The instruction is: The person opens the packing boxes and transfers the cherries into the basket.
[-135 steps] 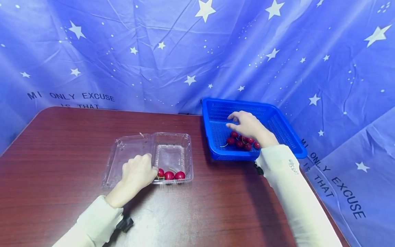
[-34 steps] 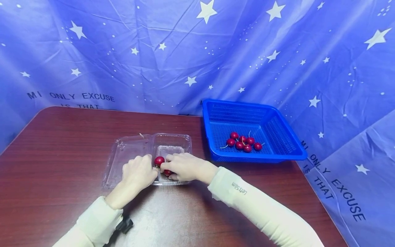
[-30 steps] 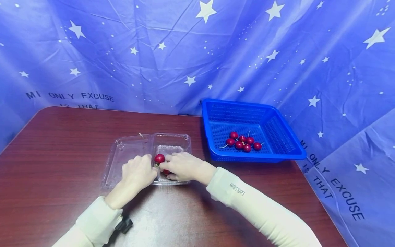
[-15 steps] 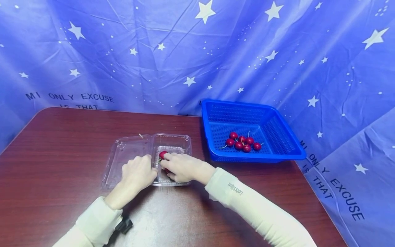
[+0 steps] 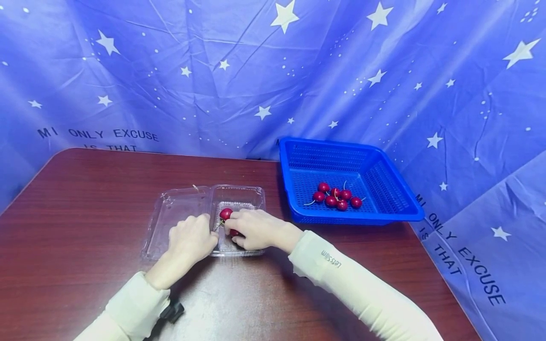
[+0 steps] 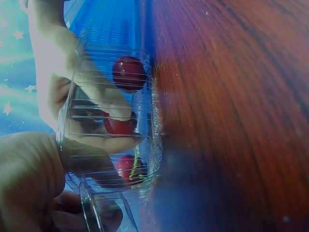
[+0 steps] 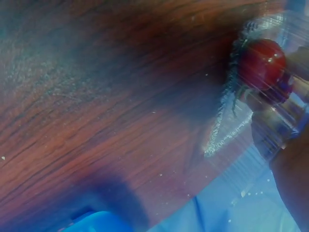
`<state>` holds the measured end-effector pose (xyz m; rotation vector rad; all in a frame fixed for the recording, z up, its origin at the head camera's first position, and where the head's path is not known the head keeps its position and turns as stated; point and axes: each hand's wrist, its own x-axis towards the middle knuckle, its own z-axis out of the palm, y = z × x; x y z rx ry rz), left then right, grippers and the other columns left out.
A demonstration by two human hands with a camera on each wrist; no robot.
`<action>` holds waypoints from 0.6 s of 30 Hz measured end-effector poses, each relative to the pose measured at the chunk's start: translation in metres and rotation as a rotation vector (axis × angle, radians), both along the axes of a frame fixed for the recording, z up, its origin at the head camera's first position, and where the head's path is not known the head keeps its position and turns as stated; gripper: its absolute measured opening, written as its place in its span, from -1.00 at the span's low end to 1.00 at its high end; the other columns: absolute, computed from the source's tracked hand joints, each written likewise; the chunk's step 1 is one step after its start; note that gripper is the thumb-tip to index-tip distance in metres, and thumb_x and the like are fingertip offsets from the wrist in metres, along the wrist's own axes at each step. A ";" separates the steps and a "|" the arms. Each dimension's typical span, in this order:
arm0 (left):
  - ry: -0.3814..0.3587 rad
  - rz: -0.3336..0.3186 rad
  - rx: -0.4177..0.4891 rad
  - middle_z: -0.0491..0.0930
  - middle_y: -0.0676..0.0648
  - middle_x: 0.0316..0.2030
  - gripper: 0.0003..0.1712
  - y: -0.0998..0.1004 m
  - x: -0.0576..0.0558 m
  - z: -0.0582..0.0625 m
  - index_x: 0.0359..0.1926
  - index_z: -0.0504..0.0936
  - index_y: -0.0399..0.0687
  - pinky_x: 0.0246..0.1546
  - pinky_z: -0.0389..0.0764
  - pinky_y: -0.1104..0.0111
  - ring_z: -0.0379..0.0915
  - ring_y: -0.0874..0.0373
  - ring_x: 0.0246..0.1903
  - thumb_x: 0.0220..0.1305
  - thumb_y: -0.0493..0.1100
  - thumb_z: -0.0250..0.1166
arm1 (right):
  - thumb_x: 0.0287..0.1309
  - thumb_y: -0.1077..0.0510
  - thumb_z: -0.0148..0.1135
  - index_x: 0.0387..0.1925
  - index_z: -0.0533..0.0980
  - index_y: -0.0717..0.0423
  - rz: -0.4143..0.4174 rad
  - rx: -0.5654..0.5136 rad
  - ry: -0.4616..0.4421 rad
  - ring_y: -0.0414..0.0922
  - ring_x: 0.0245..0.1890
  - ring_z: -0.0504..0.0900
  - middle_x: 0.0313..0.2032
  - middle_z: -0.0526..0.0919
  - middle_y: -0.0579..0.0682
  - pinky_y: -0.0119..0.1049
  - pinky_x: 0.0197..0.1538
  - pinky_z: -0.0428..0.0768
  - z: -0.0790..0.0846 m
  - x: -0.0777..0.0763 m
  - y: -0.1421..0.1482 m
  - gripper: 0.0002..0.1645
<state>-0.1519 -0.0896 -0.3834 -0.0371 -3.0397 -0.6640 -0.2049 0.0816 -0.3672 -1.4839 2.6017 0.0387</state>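
Observation:
My left hand (image 5: 193, 239) grips the hinge edge of a clear plastic clamshell box (image 5: 239, 190), thumb on top and fingers curled below, as the left wrist view shows. The box's lid (image 5: 179, 208) lies folded open to the left. My right hand (image 5: 256, 230) reaches down into the box, thumb and finger pinching a cherry (image 6: 120, 124). A second cherry with a green stem (image 5: 225, 214) lies by its fingertips, toward the hinge side. Through the ribbed wall, the left wrist view shows another cherry (image 6: 129, 74) low in the box.
A blue plastic basket (image 5: 354, 217) stands at the right rear, with several stemmed cherries (image 5: 342, 204) on its floor. The brown wooden table (image 5: 106, 189) meets a blue star-printed cloth (image 5: 222, 94) behind and at the right.
From over the basket, my right hand has come left into the box. The cherries lined along the near wall have shifted, one moving farther back. My left hand keeps its place.

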 end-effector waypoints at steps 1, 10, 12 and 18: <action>-0.001 0.000 0.000 0.65 -0.35 -0.50 -0.83 0.000 0.000 0.000 -0.52 0.53 -0.22 -0.57 0.53 -0.11 0.58 -0.31 -0.49 -0.08 -0.16 0.20 | 0.09 0.10 0.22 -0.19 0.59 -0.07 0.003 0.000 -0.002 -0.16 -0.21 0.58 -0.21 0.65 -0.11 -0.17 -0.12 0.65 0.001 0.000 0.000 -0.80; -0.010 0.000 0.000 0.65 -0.33 -0.51 -0.84 0.000 0.001 0.003 -0.56 0.50 -0.19 -0.56 0.52 -0.12 0.57 -0.31 -0.48 -0.08 -0.16 0.20 | 0.11 0.07 0.22 -0.16 0.61 -0.08 -0.012 0.025 -0.004 -0.13 -0.25 0.60 -0.24 0.66 -0.08 -0.13 -0.18 0.66 0.009 -0.002 0.004 -0.77; -0.011 0.002 -0.001 0.65 -0.34 -0.49 -0.84 0.000 0.001 0.003 -0.55 0.50 -0.20 -0.55 0.52 -0.13 0.58 -0.32 -0.46 -0.08 -0.16 0.20 | 0.11 0.06 0.22 -0.14 0.61 -0.09 -0.016 0.030 -0.003 -0.14 -0.24 0.60 -0.23 0.66 -0.09 -0.12 -0.17 0.66 0.011 -0.003 0.005 -0.76; -0.004 0.003 -0.003 0.65 -0.33 -0.50 -0.83 0.000 0.001 0.001 -0.56 0.50 -0.18 -0.56 0.51 -0.13 0.57 -0.32 -0.47 -0.07 -0.15 0.20 | 0.10 0.05 0.23 -0.14 0.62 -0.09 -0.011 0.018 0.004 -0.17 -0.26 0.60 -0.22 0.66 -0.09 -0.14 -0.20 0.67 0.017 -0.004 0.006 -0.75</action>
